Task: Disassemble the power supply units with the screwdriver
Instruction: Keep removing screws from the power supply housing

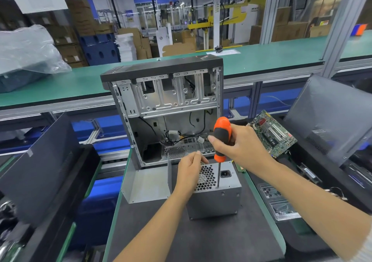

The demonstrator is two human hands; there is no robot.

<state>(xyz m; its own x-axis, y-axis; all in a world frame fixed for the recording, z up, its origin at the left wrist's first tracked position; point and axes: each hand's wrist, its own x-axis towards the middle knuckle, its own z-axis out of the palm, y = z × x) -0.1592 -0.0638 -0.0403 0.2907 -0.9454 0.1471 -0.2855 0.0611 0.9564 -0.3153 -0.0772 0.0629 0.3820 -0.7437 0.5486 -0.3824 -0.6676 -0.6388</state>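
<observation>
right hand (pixel 239 145) grips an orange-and-black screwdriver (pixel 221 139), tip down on a grey metal power supply box (pixel 214 199) on the dark bench mat (pixel 197 239). left hand (pixel 190 171) curls over its top edge. a tilted shaft could slip off the screw.

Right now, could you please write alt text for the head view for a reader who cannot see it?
A person's right hand holds an orange-and-black screwdriver upright, tip on the grey power supply unit, while the left hand grips the unit's top edge. Behind stands an open computer case; a green circuit board lies to the right.
</observation>
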